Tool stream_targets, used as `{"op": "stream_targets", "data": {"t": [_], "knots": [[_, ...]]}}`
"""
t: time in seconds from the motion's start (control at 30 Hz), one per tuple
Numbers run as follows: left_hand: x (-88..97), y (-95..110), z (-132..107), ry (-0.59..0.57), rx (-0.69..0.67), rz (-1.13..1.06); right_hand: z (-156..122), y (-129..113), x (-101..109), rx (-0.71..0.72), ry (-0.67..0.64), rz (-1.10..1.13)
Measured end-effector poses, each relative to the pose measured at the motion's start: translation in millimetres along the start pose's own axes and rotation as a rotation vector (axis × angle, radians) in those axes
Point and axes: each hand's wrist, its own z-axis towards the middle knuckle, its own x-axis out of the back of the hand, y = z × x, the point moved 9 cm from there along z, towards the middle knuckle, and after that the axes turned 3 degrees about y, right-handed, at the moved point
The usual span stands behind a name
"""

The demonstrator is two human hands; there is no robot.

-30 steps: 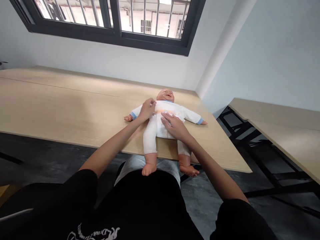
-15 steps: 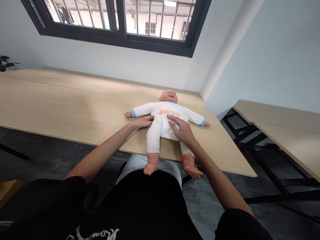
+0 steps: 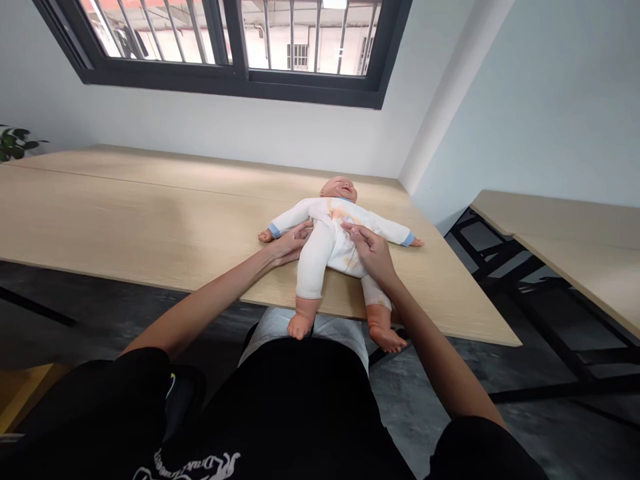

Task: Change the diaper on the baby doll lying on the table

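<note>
A person in a black shirt is sitting at a long, pale wooden table [image 3: 150,213], seen from their own head looking down along both bare arms. A baby doll [image 3: 336,230] is lying on its back near the front edge of the table, towards the right end, its head pointing away from the person and its arms spreading out to either side. The doll is wearing a white bodysuit [image 3: 337,240] with blue cuffs and faint orange marks on the chest. Its bare feet are hanging out past the table edge, above the person's lap.

The left hand [image 3: 290,241] is resting at the doll's side, just below its outstretched arm, with the fingers loosely spread and touching the white cloth at the hip. The right hand [image 3: 371,250] is lying on the doll's belly, its fingers drawing together and pinching the fabric near the middle of the suit.

Behind the table a dark-framed window [image 3: 240,40] with bars is letting in daylight. A second table [image 3: 565,233] is standing to the right, well apart, and a leafy plant [image 3: 13,143] is peeking in at the far left.
</note>
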Motion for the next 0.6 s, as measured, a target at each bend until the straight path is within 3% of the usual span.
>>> {"op": "stream_targets", "data": {"t": [0.17, 0.4, 0.5, 0.6], "knots": [[-1.8, 9, -6, 0.01, -0.082, 0.069, -1, 1, 2, -0.026, 0.029, 0.032], [8.4, 18, -4, 0.102, -0.291, 0.399, -1, 1, 0, -0.015, 0.014, 0.028], [3.1, 18, -4, 0.049, -0.286, 0.543, -1, 1, 1, -0.023, 0.024, 0.036], [-2.2, 20, -5, 0.011, -0.256, 0.555, -1, 0, 2, -0.025, 0.035, 0.034]]}}
